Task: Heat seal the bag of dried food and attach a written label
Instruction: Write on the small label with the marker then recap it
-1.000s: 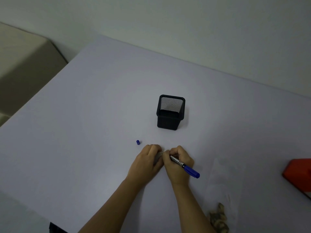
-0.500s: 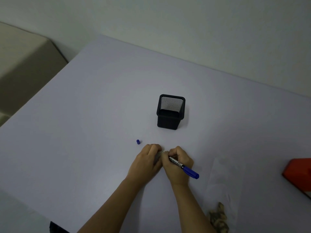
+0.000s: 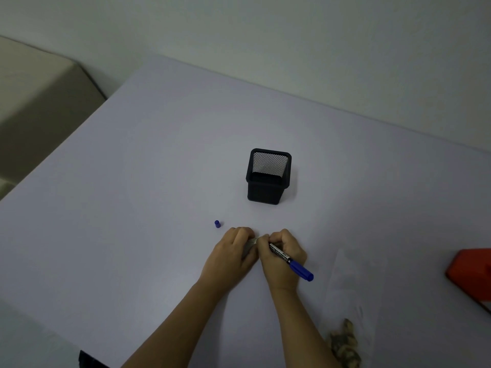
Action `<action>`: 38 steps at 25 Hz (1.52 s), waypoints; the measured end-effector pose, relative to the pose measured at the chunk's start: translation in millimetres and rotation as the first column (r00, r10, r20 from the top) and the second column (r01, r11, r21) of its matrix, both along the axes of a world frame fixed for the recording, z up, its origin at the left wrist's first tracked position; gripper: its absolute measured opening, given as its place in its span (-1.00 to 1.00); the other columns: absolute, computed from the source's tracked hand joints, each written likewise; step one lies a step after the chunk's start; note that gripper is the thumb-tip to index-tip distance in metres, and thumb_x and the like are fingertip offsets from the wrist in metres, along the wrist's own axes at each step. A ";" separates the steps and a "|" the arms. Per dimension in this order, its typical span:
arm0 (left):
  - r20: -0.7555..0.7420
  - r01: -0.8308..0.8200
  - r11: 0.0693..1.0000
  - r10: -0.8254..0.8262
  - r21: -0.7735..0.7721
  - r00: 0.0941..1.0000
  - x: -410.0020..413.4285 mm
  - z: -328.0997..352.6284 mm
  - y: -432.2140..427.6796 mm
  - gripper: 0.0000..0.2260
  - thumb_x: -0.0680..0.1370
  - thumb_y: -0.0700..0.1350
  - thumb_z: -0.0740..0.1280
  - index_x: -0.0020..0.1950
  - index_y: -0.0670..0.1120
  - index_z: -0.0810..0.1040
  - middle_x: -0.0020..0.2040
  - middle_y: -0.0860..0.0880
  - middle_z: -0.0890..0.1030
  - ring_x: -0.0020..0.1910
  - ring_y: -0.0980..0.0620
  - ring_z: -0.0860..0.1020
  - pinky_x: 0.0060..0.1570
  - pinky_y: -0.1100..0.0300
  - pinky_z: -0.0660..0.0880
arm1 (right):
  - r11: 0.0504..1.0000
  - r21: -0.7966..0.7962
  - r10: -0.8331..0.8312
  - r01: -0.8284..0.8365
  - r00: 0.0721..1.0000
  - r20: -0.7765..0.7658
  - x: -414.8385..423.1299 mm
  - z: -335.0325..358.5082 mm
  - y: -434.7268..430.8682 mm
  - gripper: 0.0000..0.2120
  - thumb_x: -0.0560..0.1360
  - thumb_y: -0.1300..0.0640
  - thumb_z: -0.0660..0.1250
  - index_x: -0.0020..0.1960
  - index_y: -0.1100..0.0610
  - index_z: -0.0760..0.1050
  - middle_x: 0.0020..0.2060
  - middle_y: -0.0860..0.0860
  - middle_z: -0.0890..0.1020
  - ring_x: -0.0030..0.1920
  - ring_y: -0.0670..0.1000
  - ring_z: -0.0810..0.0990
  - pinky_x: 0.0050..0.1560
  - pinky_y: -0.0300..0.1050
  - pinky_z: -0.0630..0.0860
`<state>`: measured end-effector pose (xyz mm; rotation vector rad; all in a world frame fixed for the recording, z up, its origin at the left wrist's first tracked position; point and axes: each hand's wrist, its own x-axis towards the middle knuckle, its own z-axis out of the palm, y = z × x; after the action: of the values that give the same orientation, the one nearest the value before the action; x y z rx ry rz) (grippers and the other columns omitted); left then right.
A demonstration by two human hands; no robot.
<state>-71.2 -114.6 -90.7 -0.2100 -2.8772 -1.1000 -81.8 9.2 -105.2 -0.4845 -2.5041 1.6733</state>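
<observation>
Near the front middle of the bench (image 3: 132, 208), in the head view, the two hands meet knuckle to knuckle; the left hand (image 3: 233, 251) has its fingers curled down onto a small pale label (image 3: 252, 240), pinching it in place, and the right hand (image 3: 281, 258) grips a marker (image 3: 291, 261) in a writing hold, its blue end slanting out to the right.

The step in hand looks to be writing the label. To do it well, the left fingers should pin the scrap flat and close to the tip so it cannot skate on the smooth bench; strokes want to be short and light, since the label is small; the ink should get a moment to dry before the label is lifted. The blue cap (image 3: 217, 223) stands just beyond the left hand, within easy reach for recapping.

The bag (image 3: 353, 288) lies well to the right of the hands, clear and faint against the bench, with the dried food (image 3: 345, 343) bunched at its near end.

Much is hidden. The marker tip and any writing sit under the fingers; only a sliver of label shows. Whether the bag's mouth is sealed cannot be told; its near end runs off the frame. A red object (image 3: 473, 274) is cut off at the right edge, possibly the sealer. The black mesh pen holder (image 3: 268, 187) stands beyond the hands; nothing shows inside it.
</observation>
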 end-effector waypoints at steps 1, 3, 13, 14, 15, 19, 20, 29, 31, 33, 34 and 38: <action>0.000 0.001 1.000 -0.001 -0.002 1.000 0.1 -0.1 0.2 -0.83 0.52 -0.07 0.33 0.03 -0.12 0.49 -0.05 -0.04 0.57 -0.12 0.10 0.50 -0.08 0.30 0.46 | 1.000 0.001 0.001 -0.001 1.000 0.003 -0.1 -0.5 0.4 -0.82 0.44 0.12 0.39 -0.27 0.19 0.49 -0.45 -0.04 0.51 -0.43 -0.19 0.49 -0.43 -0.46 0.38; 0.001 0.001 1.000 -0.001 0.000 1.000 -0.3 0.3 0.7 -0.83 0.52 -0.07 0.33 0.03 -0.12 0.48 -0.05 -0.04 0.57 -0.12 0.09 0.50 -0.08 0.27 0.49 | 1.000 -0.010 0.006 -0.005 1.000 0.013 -0.7 -2.4 1.0 -0.82 0.44 0.11 0.39 -0.26 0.19 0.49 -0.44 -0.04 0.51 -0.42 -0.19 0.48 -0.42 -0.46 0.38; -0.049 0.040 0.999 -0.042 -0.028 0.998 -0.8 1.6 -0.3 -0.77 0.53 -0.03 0.28 0.11 -0.13 0.51 0.01 -0.06 0.60 -0.05 0.06 0.54 -0.03 0.34 0.41 | 0.999 -0.040 -0.008 0.008 1.000 0.006 -0.8 -9.3 1.9 -0.81 0.44 0.11 0.38 -0.27 0.18 0.49 -0.43 -0.03 0.52 -0.43 -0.16 0.48 -0.42 -0.46 0.37; -0.053 0.045 0.999 -0.047 -0.030 0.998 -0.7 1.9 -0.6 -0.75 0.52 -0.02 0.26 0.12 -0.12 0.51 0.01 -0.06 0.60 -0.05 0.06 0.55 -0.03 0.34 0.41 | 0.999 -0.043 -0.008 0.008 1.000 0.002 -0.9 -9.7 2.0 -0.82 0.44 0.12 0.38 -0.27 0.19 0.49 -0.43 -0.03 0.52 -0.43 -0.16 0.47 -0.42 -0.46 0.37; -0.057 0.049 0.998 -0.051 -0.032 0.997 -0.9 1.9 -0.9 -0.74 0.52 -0.01 0.24 0.12 -0.12 0.51 0.01 -0.06 0.60 -0.05 0.06 0.54 -0.03 0.35 0.41 | 0.999 -0.048 -0.009 0.009 1.000 0.001 -1.3 -9.6 2.0 -0.82 0.44 0.12 0.39 -0.27 0.19 0.49 -0.43 -0.03 0.52 -0.43 -0.16 0.47 -0.42 -0.46 0.37; -0.059 0.045 0.999 -0.046 -0.027 0.997 -1.0 0.9 -1.0 -0.76 0.52 -0.02 0.26 0.11 -0.12 0.51 0.01 -0.06 0.60 -0.05 0.06 0.55 -0.02 0.35 0.42 | 0.999 -0.051 -0.005 0.005 1.000 0.004 -2.2 -12.7 2.9 -0.82 0.44 0.11 0.39 -0.27 0.17 0.49 -0.42 -0.01 0.54 -0.43 -0.13 0.48 -0.42 -0.45 0.37; -0.056 0.040 0.999 -0.042 -0.022 0.998 -1.3 0.7 -0.8 -0.77 0.52 -0.04 0.29 0.11 -0.13 0.51 0.01 -0.06 0.60 -0.05 0.06 0.55 -0.02 0.34 0.42 | 0.999 -0.051 -0.003 0.003 1.000 0.012 -2.2 -14.3 3.1 -0.81 0.45 0.09 0.39 -0.27 0.16 0.49 -0.42 -0.01 0.54 -0.42 -0.12 0.48 -0.42 -0.45 0.37; -0.055 0.037 0.999 -0.038 -0.025 0.998 -0.5 0.1 -0.5 -0.77 0.50 -0.09 0.35 0.12 -0.14 0.51 0.02 -0.07 0.60 -0.04 0.04 0.56 0.00 0.33 0.42 | 0.999 -0.042 -0.006 0.007 1.000 0.025 -2.6 -21.7 3.9 -0.82 0.46 0.05 0.38 -0.25 0.11 0.49 -0.41 -0.02 0.56 -0.42 -0.12 0.49 -0.43 -0.45 0.38; -0.049 0.036 0.999 -0.038 -0.022 0.998 -0.4 0.0 -0.6 -0.77 0.51 -0.08 0.34 0.12 -0.14 0.51 0.03 -0.07 0.60 -0.03 0.04 0.56 0.00 0.32 0.42 | 1.000 -0.026 -0.009 0.010 0.999 0.033 -2.7 -24.8 4.3 -0.82 0.46 0.04 0.38 -0.25 0.10 0.48 -0.41 -0.02 0.56 -0.42 -0.13 0.49 -0.44 -0.45 0.38; -0.050 0.036 0.999 -0.038 -0.029 0.998 -0.4 0.4 -0.7 -0.77 0.51 -0.09 0.35 0.12 -0.14 0.51 0.03 -0.07 0.60 -0.03 0.04 0.55 0.00 0.33 0.41 | 1.000 -0.019 -0.002 0.003 0.999 0.038 -3.1 -29.0 4.8 -0.82 0.46 0.03 0.38 -0.25 0.08 0.48 -0.40 -0.02 0.56 -0.42 -0.12 0.50 -0.44 -0.44 0.38; -0.056 0.038 0.999 -0.040 -0.035 0.998 -0.6 0.5 -0.8 -0.77 0.51 -0.08 0.35 0.12 -0.14 0.51 0.03 -0.07 0.60 -0.03 0.04 0.55 -0.01 0.34 0.41 | 1.000 -0.023 0.005 -0.004 0.999 0.035 -3.3 -31.2 5.1 -0.82 0.46 0.03 0.38 -0.25 0.08 0.48 -0.40 -0.02 0.56 -0.41 -0.11 0.50 -0.43 -0.44 0.39; -0.063 0.047 0.998 -0.050 -0.046 0.997 -0.9 1.3 -1.1 -0.74 0.52 0.00 0.26 0.12 -0.12 0.50 0.02 -0.05 0.59 -0.04 0.07 0.54 -0.01 0.37 0.39 | 0.999 -0.049 -0.002 0.002 1.000 0.014 -4.5 -35.2 5.5 -0.82 0.45 0.04 0.40 -0.26 0.09 0.49 -0.40 -0.02 0.57 -0.40 -0.09 0.52 -0.41 -0.43 0.39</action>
<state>-72.1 -115.7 -89.4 -0.3134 -2.8559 -1.0178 -86.4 14.8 -140.4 -0.5047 -2.4763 1.7409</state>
